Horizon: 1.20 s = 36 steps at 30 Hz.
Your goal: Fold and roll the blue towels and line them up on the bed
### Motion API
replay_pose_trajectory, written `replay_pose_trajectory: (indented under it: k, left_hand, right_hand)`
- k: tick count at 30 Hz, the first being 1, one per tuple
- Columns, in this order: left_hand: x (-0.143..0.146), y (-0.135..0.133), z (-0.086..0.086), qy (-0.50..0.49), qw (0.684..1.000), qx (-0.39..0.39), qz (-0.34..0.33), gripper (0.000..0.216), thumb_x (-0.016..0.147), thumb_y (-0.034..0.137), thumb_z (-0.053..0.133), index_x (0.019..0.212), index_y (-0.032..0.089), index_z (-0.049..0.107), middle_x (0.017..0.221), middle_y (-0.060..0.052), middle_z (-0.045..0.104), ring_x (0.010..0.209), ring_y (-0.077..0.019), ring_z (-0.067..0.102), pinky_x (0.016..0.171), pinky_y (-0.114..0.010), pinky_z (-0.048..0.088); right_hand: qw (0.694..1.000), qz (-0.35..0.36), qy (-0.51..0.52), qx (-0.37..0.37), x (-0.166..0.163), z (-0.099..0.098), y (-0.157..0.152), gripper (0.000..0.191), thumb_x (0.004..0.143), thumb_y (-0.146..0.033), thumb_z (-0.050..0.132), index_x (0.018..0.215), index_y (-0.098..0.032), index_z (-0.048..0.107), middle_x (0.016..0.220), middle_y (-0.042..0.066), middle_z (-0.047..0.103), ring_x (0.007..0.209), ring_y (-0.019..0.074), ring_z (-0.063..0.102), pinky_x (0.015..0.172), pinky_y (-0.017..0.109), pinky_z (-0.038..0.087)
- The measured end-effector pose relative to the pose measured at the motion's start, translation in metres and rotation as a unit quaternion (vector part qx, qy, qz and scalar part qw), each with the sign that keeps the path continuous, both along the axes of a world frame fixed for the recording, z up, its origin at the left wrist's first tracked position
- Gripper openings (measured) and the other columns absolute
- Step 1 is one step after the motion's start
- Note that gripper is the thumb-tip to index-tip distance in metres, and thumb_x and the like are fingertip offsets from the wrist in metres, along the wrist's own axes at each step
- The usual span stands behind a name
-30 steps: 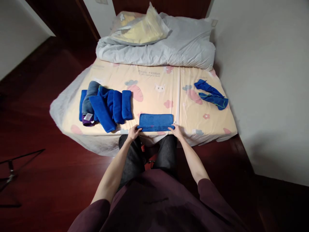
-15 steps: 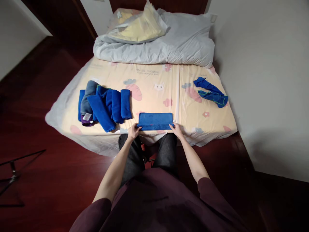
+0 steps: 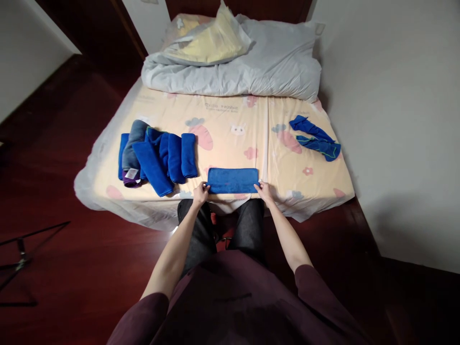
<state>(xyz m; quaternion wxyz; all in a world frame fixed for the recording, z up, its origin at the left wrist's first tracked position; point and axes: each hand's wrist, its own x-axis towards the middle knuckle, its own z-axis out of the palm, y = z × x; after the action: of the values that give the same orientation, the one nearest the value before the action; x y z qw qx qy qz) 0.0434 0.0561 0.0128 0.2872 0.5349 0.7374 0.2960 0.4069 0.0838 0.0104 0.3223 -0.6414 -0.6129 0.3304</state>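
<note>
A folded blue towel (image 3: 233, 180) lies flat near the front edge of the mattress (image 3: 230, 120). My left hand (image 3: 200, 193) pinches its near left corner. At the near right corner my right hand (image 3: 265, 190) grips the towel as well. To the left sits a row of folded blue towels (image 3: 166, 156) with a grey one and a purple one among them. A crumpled blue towel (image 3: 315, 139) lies loose at the right side of the mattress.
A grey duvet (image 3: 237, 69) and a yellow pillow (image 3: 210, 44) are heaped at the far end of the mattress. A white wall (image 3: 395, 120) runs along the right. Dark wooden floor (image 3: 64, 201) lies to the left, with a thin black stand (image 3: 21, 258) on it.
Both hands stay at the near corners of the folded towel, which has shifted slightly away from me. The view has tilted a little.
</note>
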Motion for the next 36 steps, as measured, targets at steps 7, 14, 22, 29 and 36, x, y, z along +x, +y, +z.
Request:
replay_pose_trajectory:
  k: [7,14,22,29,36]
  left_hand:
    - [0.004,-0.002,0.005,0.015,1.0,-0.012,-0.017,0.029,0.092,0.03,0.055,0.116,0.015,0.064,0.094,-0.015,0.075,0.095,-0.0323,0.073,0.091,-0.043,0.053]
    - [0.008,-0.01,0.011,0.059,0.997,0.012,-0.051,0.034,0.094,0.023,0.051,0.124,0.012,0.062,0.115,-0.022,0.07,0.113,-0.0356,0.067,0.102,-0.05,0.051]
    - [0.011,-0.023,0.026,0.149,0.959,0.118,-0.21,0.051,0.097,0.021,0.049,0.148,0.019,0.055,0.159,-0.017,0.048,0.15,-0.0344,0.041,0.123,-0.056,0.035]
    - [0.031,-0.021,0.009,0.176,0.93,0.096,-0.307,0.061,0.098,0.027,0.047,0.157,0.012,0.046,0.165,-0.016,0.041,0.158,-0.033,0.03,0.13,-0.055,0.023]
    - [0.039,-0.003,-0.004,0.201,0.93,0.071,-0.298,0.067,0.088,0.011,0.044,0.155,0.011,0.05,0.16,-0.021,0.047,0.153,-0.0352,0.04,0.127,-0.058,0.026]
  right_hand:
    - [0.999,-0.023,-0.038,-0.025,0.002,-0.008,0.003,0.041,0.088,-0.061,0.065,0.072,-0.023,0.062,0.061,0.001,0.062,0.063,0.0214,0.063,0.065,0.032,0.055]
    - [0.997,-0.023,-0.071,-0.016,-0.004,0.0,-0.001,0.024,0.091,-0.041,0.066,0.093,-0.019,0.072,0.077,0.006,0.072,0.074,0.0244,0.069,0.076,0.036,0.059]
    - [0.965,0.118,-0.204,0.113,-0.008,0.041,-0.028,0.046,0.101,-0.019,0.048,0.145,-0.018,0.061,0.15,0.015,0.058,0.141,0.0292,0.051,0.122,0.049,0.038]
    - [0.93,0.252,-0.241,0.117,-0.013,0.042,-0.035,0.049,0.104,-0.026,0.049,0.152,-0.018,0.056,0.161,0.011,0.05,0.152,0.0271,0.042,0.128,0.05,0.031]
    - [0.928,0.227,-0.282,0.085,-0.02,0.019,-0.023,0.056,0.097,-0.01,0.047,0.152,-0.015,0.055,0.16,0.012,0.05,0.151,0.0255,0.044,0.125,0.047,0.033]
